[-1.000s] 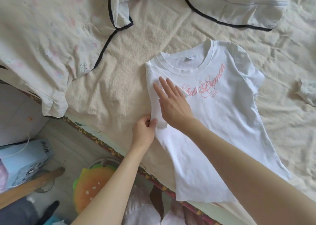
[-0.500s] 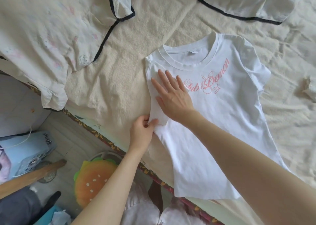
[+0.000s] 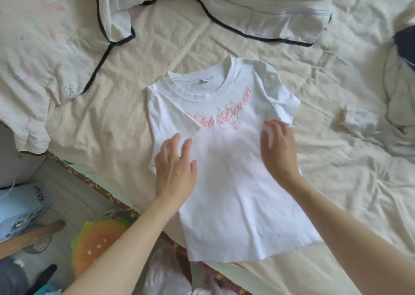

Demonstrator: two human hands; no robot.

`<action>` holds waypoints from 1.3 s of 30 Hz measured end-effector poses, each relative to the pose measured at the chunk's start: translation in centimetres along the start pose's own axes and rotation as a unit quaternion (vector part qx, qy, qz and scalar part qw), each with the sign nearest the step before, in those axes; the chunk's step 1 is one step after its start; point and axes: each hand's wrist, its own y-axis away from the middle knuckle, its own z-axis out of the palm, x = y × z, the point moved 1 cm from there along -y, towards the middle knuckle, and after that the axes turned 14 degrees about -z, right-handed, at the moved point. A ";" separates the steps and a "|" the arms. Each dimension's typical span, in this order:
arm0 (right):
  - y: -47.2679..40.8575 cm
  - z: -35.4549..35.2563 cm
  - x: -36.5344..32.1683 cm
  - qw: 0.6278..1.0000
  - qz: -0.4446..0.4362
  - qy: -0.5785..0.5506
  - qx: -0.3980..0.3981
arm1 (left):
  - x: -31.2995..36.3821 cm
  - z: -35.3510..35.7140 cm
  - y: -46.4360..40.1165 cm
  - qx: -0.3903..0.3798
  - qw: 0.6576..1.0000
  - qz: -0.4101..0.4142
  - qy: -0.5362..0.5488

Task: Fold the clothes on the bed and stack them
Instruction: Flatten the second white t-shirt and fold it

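Cream sheets cover the bed [image 3: 336, 160], and the white T-shirt [image 3: 229, 182] lies at its centre, print up, its left sleeve tucked in. Your left hand [image 3: 175, 166], relaxed, flattens that fold; your right hand [image 3: 277, 151] at 3 o'clock pinches the other sleeve, probably to fold it.

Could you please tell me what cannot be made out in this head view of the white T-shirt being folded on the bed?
- White cotton T-shirt with pink script: its first letter lies under the folded-in left sleeve.
- Right hand: fingertips blurred against the fabric, so pinching or only touching cannot be told.
- Left hand: its palm's contact with the shirt is hidden by the hand itself.
- Dark navy garment: cut off by the right edge.
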 end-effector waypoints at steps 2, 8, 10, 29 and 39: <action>-0.7 -1.3 2.9 0.992 0.114 -0.040 0.035 | 2.5 1.7 0.0 -0.073 0.995 0.058 -0.047; -2.3 -1.5 8.6 0.921 0.354 -0.135 -0.092 | 6.7 6.0 -1.6 -0.180 0.971 0.076 -0.141; -3.3 -1.2 8.8 0.875 0.407 -0.251 -0.072 | 7.1 6.7 -2.0 -0.195 0.966 0.060 -0.161; -5.4 -2.7 3.7 0.975 -0.111 -0.190 -0.011 | 8.0 2.5 -6.7 -0.125 0.907 -0.225 0.332; 1.7 0.0 3.7 0.968 0.116 -0.206 -0.083 | 11.6 0.9 -12.9 -0.126 0.909 -0.245 0.313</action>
